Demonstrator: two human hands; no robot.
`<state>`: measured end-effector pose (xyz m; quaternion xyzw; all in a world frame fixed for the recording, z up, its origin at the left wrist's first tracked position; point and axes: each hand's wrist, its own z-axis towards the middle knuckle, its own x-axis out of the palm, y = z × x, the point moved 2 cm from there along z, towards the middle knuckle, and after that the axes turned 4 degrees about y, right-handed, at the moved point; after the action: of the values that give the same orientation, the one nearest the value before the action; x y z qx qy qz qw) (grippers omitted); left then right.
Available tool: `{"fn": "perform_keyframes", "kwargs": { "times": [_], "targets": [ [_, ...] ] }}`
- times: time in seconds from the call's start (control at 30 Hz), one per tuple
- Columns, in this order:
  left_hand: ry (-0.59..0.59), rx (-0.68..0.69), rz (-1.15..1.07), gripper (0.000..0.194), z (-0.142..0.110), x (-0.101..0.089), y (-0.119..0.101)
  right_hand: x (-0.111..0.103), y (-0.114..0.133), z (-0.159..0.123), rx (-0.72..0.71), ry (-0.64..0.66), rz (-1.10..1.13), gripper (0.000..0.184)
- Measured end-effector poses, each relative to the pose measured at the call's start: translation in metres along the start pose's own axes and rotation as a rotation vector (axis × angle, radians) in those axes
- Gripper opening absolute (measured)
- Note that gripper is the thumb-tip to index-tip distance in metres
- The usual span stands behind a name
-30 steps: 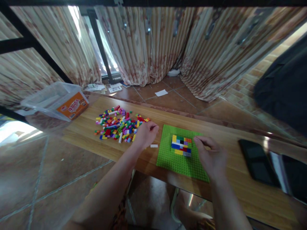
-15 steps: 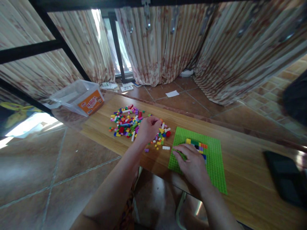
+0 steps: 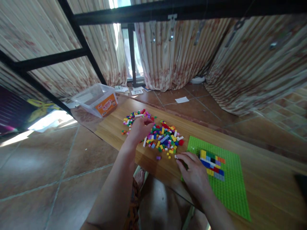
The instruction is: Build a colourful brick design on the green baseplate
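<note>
Loose toy building bricks (image 3: 164,138) of many colours lie in a heap on the wooden table. Over the heap's left half is my left hand (image 3: 140,129), its fingers bent and pinched together; whatever they hold is hidden. My right hand (image 3: 193,166) has its thumb and fingertips closed on a small white brick (image 3: 176,157), partly covered, between the heap and the green baseplate (image 3: 236,185). Its wrist and palm overlap the baseplate's left part. A flat block of joined coloured bricks (image 3: 212,164) sits on the baseplate, just right of that hand.
A clear plastic tub (image 3: 94,100) with an orange label stands at the table's left end. A lone purple brick (image 3: 158,158) lies near the front edge. A dark object (image 3: 301,183) is cut off at the right. Black metal bars (image 3: 96,68) and curtains rise behind.
The view has swung left. My right hand has come off the baseplate's bricks to the white brick at its left. My left hand has shifted leftward over the heap.
</note>
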<state>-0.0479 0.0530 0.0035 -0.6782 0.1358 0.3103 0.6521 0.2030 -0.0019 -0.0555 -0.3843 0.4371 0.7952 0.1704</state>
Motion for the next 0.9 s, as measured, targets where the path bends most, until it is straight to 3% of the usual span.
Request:
{"fn": "perform_keyframes", "kwargs": {
  "times": [0.13, 0.27, 0.4, 0.6, 0.73, 0.8, 0.9],
  "targets": [
    [0.209, 0.082, 0.201, 0.011, -0.014, 0.020, -0.013, 0.004, -0.002, 0.005, 0.012, -0.041, 0.029, 0.019],
    [0.235, 0.082, 0.432, 0.008, -0.023, 0.040, -0.024, 0.007, 0.001, 0.009, 0.043, -0.064, 0.069, 0.019],
    [0.232, 0.103, 0.512, 0.006, -0.026, 0.049, -0.025, 0.007, 0.004, 0.011, 0.044, -0.085, 0.086, 0.020],
    [0.231, 0.088, 0.471, 0.008, -0.024, 0.050, -0.023, 0.001, 0.008, 0.010, 0.056, -0.089, 0.094, 0.021],
    [0.253, 0.149, 0.390, 0.017, -0.018, 0.047, -0.026, -0.006, 0.011, 0.009, 0.047, -0.114, 0.103, 0.020],
    [0.320, 0.220, 0.299, 0.023, -0.017, 0.047, -0.031, -0.009, 0.012, 0.009, 0.040, -0.134, 0.108, 0.020],
    [0.517, 0.303, 0.109, 0.031, -0.021, 0.051, -0.038, -0.015, 0.010, 0.007, 0.042, -0.192, 0.094, 0.019]
  ]
}}
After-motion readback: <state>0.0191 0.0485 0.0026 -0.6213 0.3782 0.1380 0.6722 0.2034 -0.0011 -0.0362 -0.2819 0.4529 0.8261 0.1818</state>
